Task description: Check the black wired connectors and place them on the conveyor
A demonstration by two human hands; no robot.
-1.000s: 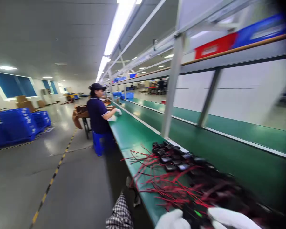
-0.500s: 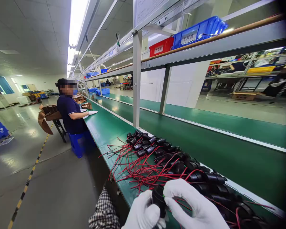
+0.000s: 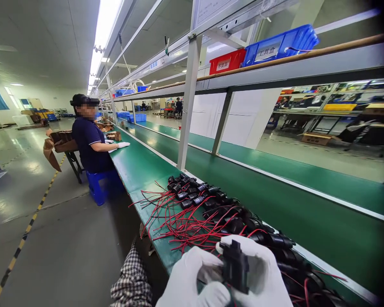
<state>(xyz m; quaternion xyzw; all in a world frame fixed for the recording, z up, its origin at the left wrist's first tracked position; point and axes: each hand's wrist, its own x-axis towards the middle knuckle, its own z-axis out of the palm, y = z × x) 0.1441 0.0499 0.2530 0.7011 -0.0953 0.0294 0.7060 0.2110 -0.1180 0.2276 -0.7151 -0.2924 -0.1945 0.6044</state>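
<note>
Nearest: two white-gloved hands at the bench edge, low in view. The left hand (image 3: 195,281) and the right hand (image 3: 262,273) are both closed around one black plug part (image 3: 234,265), held upright between them just above the green bench (image 3: 141,170). A checked sleeve (image 3: 131,285) shows below the left hand.

Just beyond: a long heap of like black parts with red wires (image 3: 211,213), laid along the bench edge, the wires trailing toward the aisle. Judging by this, one part is in hand and many lie waiting; whether any in the heap are already finished cannot be told, and no sorted pile shows.

Behind the heap: a green conveyor belt (image 3: 275,204), running the length of the line.

Overhead shelf: a red bin (image 3: 227,62) and a blue bin (image 3: 281,42). Each bears a white label in Chinese characters; the blue one appears to read 工具盒, the red one is too small to read surely. A white sheet (image 3: 211,8) hangs above, its print illegible.

Farther along: a co-worker (image 3: 91,140) in a dark shirt, seated on a blue stool (image 3: 99,187), gloved hand resting on the bench.

Farthest: more blue crates (image 3: 137,117) and ceiling strip lights (image 3: 99,38).
</note>
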